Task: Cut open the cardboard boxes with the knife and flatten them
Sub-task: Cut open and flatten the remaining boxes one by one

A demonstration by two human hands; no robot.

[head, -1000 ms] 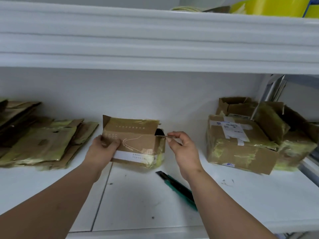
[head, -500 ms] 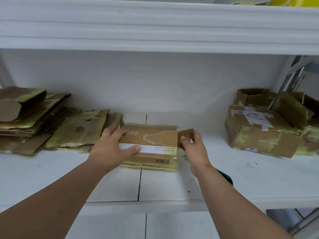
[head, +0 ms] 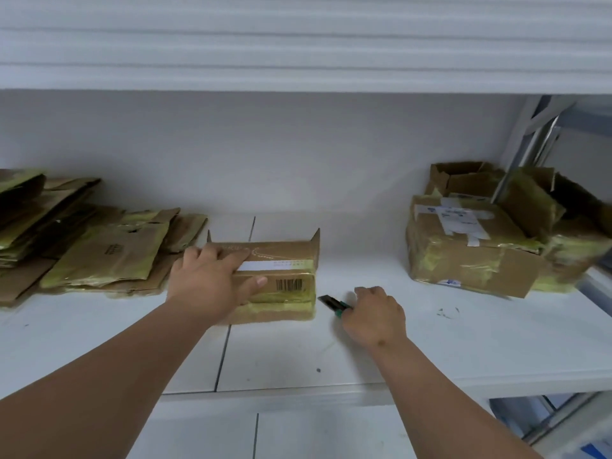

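A brown cardboard box (head: 284, 276) sits at the centre of the frame on a white shelf (head: 463, 352). It is pressed low and nearly flat, wrapped in bands of yellowish clear tape along its front and lower edge. A white label strip runs across its top, and a black barcode shows on its front face toward the right. Two small cardboard corners stand up at its back edge, one at the left and one at the right.

The left hand (head: 215, 279) lies over the left half of the box, fingers straight across the top and thumb stretched along the front face, pressing it down.

Just right of the box, on the shelf, lies a knife (head: 334, 303) with a dark tip and a green body, its tip pointing up and left toward the box's lower right corner without touching it. The right hand (head: 376, 318) covers the knife's rear end, fingers curled down over the handle; the grip appears closed around it.

At the left of the frame a pile of flattened boxes (head: 99, 256) lies on the shelf, close beside the box under the left hand. At the right of the frame several uncut taped boxes (head: 470, 253) stand well apart from the knife.
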